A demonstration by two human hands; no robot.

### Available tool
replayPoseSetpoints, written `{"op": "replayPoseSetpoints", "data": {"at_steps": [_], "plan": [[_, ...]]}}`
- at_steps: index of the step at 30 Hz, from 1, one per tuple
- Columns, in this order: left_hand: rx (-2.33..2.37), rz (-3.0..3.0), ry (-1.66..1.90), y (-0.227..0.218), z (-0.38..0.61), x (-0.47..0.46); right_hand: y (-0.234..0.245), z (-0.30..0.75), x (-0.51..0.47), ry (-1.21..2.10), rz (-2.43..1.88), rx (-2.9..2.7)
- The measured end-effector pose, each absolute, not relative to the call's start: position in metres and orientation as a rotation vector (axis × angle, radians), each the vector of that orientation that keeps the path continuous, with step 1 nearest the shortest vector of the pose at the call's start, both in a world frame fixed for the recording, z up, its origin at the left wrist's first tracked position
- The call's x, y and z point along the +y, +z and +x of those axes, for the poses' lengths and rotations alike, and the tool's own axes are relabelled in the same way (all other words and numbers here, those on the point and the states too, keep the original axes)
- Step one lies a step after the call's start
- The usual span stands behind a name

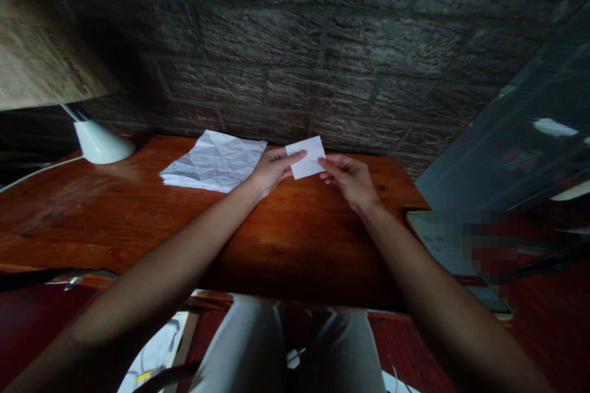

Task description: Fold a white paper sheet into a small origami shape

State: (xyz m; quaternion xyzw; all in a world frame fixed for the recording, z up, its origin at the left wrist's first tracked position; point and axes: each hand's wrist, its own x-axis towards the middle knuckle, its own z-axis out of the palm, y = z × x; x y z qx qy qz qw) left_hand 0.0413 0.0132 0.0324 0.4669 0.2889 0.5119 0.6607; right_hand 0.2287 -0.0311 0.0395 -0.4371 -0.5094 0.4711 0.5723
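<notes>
A small white piece of paper, roughly square, is held up above the wooden table between both hands. My left hand pinches its left side, thumb on top and fingers underneath. At the paper's right edge, my right hand grips it between thumb and fingers. Just left of my left hand lies a stack of creased white sheets, its surface marked with a grid of fold lines. Whether the held paper is folded in layers, I cannot tell.
A lamp with a white base and a printed fabric shade stands at the left. Behind the table rises a dark brick wall. A phone-like device lies at the right edge, partly blurred out.
</notes>
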Motion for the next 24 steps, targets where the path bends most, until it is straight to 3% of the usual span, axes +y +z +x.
{"op": "replayPoseSetpoints", "data": {"at_steps": [24], "plan": [[0.618, 1.037, 1.264, 0.0328, 0.0493, 0.0087, 0.0404, 0.2244, -0.0361, 1.192, -1.069, -1.288]]}}
